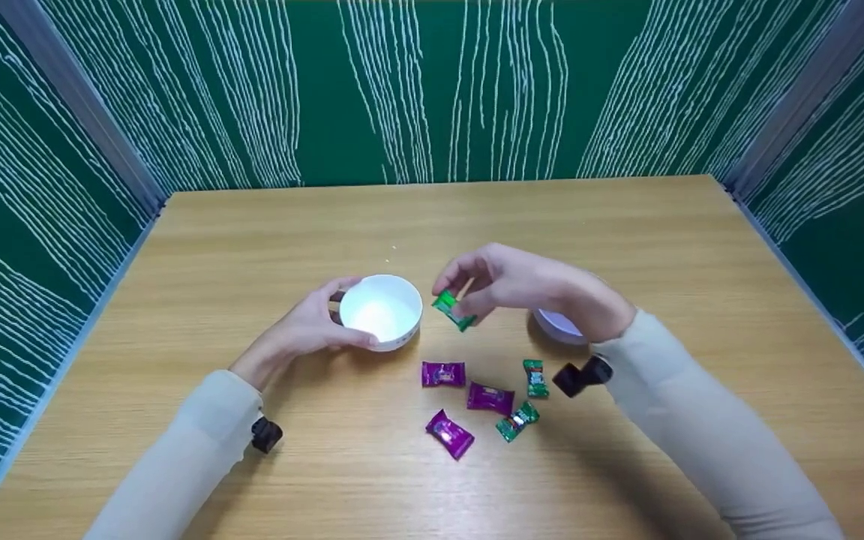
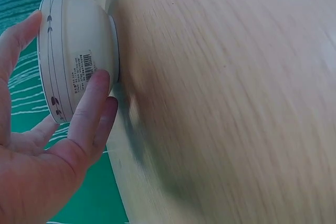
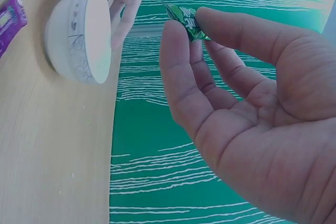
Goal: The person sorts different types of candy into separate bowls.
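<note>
My left hand [image 1: 317, 322] grips a white bowl [image 1: 402, 339] on the wooden table, thumb at the near side and fingers round the far side. In the left wrist view the fingers touch the outer wall of the bowl [image 2: 79, 24], beside a barcode label. Between thumb and fingertips, my right hand [image 1: 507, 277] pinches a green-wrapped candy [image 1: 453, 310], held above the table just right of the bowl. The same candy [image 3: 185, 18] shows in the right wrist view. Beneath the right wrist, a pale purple bowl [image 1: 561, 328] is partly hidden.
Several wrapped candies lie in front of the bowls: purple ones [image 1: 443, 374] to the left, green ones [image 1: 535, 379] to the right. Green panels [image 1: 432, 90] with white wavy lines stand behind the table's far edge and along both sides.
</note>
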